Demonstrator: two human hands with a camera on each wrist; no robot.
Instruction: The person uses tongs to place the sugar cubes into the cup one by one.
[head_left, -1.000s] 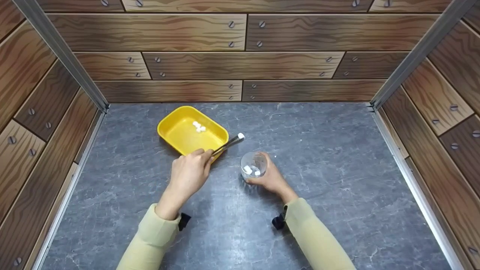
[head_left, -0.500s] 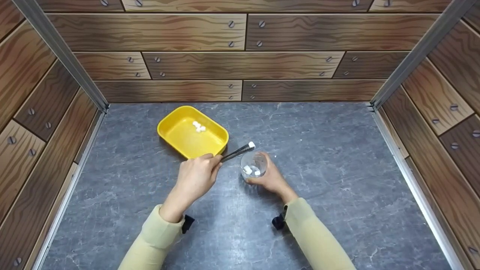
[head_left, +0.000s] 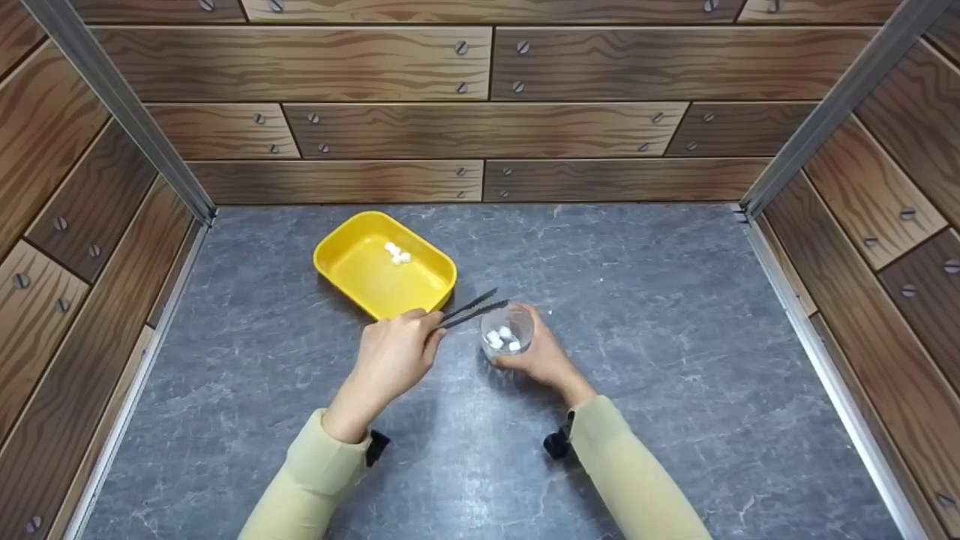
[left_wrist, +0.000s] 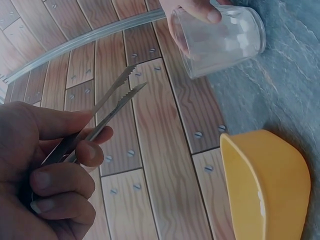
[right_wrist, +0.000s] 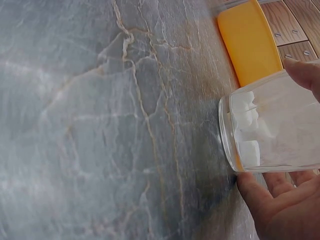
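My left hand (head_left: 397,349) holds dark metal tongs (head_left: 472,307) with serrated tips. The tips are spread apart and bare, close to the rim of a clear glass (head_left: 489,324). In the left wrist view the thumb and fingers wrap the handle of the tongs (left_wrist: 111,107). My right hand (head_left: 544,356) grips the glass from its right side, thumb on the near side. At the bottom of the glass lie several white cubes (right_wrist: 245,112), which look like sugar cubes. Left of the glass stands a yellow tray (head_left: 345,281) with several more white cubes (head_left: 397,253) inside.
The grey marbled tabletop (head_left: 675,337) bears small white crumbs near the glass. Wood-patterned walls (head_left: 390,64) enclose the back and both sides, with metal strips (head_left: 810,300) along the edges. A black wrist camera (head_left: 556,444) sits under the right sleeve.
My left hand has moved right and slightly nearer with the tongs. The tips have parted, and the white cube they held is now in the glass. The right hand and glass have stayed put.
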